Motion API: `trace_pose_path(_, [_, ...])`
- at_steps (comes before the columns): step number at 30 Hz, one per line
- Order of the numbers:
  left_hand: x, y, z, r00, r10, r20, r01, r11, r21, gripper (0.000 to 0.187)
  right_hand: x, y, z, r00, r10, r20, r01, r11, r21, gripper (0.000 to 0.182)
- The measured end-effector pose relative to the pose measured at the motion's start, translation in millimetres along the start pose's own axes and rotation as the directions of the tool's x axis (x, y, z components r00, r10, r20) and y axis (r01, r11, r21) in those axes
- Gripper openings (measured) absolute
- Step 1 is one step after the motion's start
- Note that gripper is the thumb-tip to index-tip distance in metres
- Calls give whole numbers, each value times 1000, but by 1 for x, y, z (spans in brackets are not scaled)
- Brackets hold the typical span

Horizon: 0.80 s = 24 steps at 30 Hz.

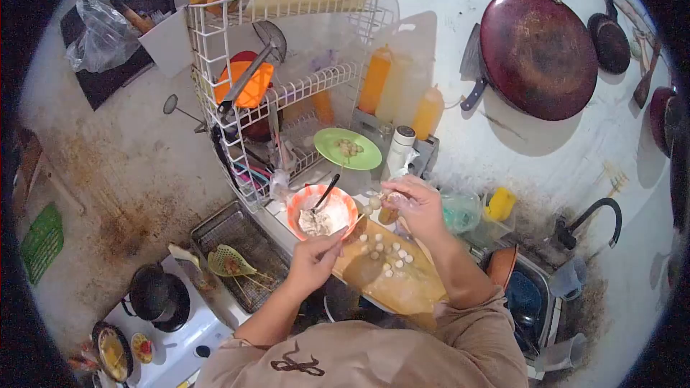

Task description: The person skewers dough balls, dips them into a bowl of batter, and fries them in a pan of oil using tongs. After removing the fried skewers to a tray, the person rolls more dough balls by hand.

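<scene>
The right hand (417, 205) is pinching a small pale dough ball (374, 202) between its fingertips, holding it just above the far end of the wooden cutting board (406, 287). The left hand (313, 259) is closed around a thin utensil (343, 236) — whether it is a spoon or a stick is too small to tell — whose tip is reaching toward the near rim of the orange bowl (322, 210). The bowl is sitting just beyond the left hand's grip and is holding white flour, with a dark-handled spoon (325, 192) leaning in it.

More small white balls (388, 253) are lying scattered on the board, between the two hands and a little nearer the body than the right hand's pinch. Beyond the right hand, a green plate (348, 149) is carrying a few brownish pieces (their kind is unclear). To the left of the bowl, a white wire dish rack (269, 93) is standing against the wall — and nearer the left forearm, a metal tray (241, 248) is holding a green skimmer (228, 262).
</scene>
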State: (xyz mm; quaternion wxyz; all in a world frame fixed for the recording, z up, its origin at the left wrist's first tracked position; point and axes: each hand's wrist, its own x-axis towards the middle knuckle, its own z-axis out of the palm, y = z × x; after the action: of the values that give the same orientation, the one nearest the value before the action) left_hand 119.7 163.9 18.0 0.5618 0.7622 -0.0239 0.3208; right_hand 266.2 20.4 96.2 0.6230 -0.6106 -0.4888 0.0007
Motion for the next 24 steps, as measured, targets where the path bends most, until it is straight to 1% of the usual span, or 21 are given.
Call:
trace_pose_path(1, [-1,1,1,1000,14,-3,-14,1000,13,31,-2,1,-3,998,-58,23,61,991,-119,23])
trace_pose_path(2, [-2,6,2,1000,30,1,-30,999,34,34,-4,-2,-1,993,-121,3,120,980,-156,27])
trace_pose_path(5, [-5,10,9,1000,22,-6,-21,993,120,35,-11,-4,-3,966,-257,20,249,911,-328,29])
trace_pose_path(6, [-5,9,11,1000,25,-1,-25,994,108,34,-13,-4,-4,965,-261,12,251,910,-330,30])
trace_pose_path(8, [-4,16,16,1000,-11,-25,14,995,96,32,-16,-3,-6,963,-271,-14,251,910,-331,30])
trace_pose_path(9, [-4,19,18,999,-30,-32,33,995,93,31,-19,-3,-6,973,-222,-65,192,933,-303,29])
trace_pose_path(11, [-3,18,21,999,-14,-32,17,992,127,26,-21,-5,-5,979,-122,-164,80,968,-239,28])
trace_pose_path(12, [-2,17,22,1000,-3,-30,7,990,142,23,-21,6,0,975,78,-210,-34,979,202,23])
trace_pose_path(15, [-1,12,20,999,-39,-9,40,981,191,15,-19,14,-13,987,137,-82,-122,978,171,21])
trace_pose_path(16, [-1,21,25,993,-97,-68,106,982,154,12,-19,15,-14,980,186,-73,-163,954,251,21])
trace_pose_path(18, [0,15,24,994,-100,-46,105,987,118,11,-20,21,-15,961,274,-47,-233,886,401,21])
trace_pose_path(19, [-1,9,23,994,-103,-31,106,989,99,11,-21,25,-15,958,285,-39,-246,881,404,20])
trace_pose_path(20, [-2,-4,19,994,-106,7,104,987,124,19,-21,30,-13,954,298,-32,-260,875,407,20])
trace_pose_path(21, [-2,-5,19,993,-120,15,117,984,131,21,-23,33,-13,949,314,-25,-277,869,410,19])
trace_pose_path(23, [1,-6,19,988,-150,36,144,979,146,26,-25,34,-16,928,373,29,-357,861,363,22])
trace_pose_path(24, [2,-8,20,990,-141,31,136,983,123,24,-25,35,-18,914,403,53,-396,853,341,23])
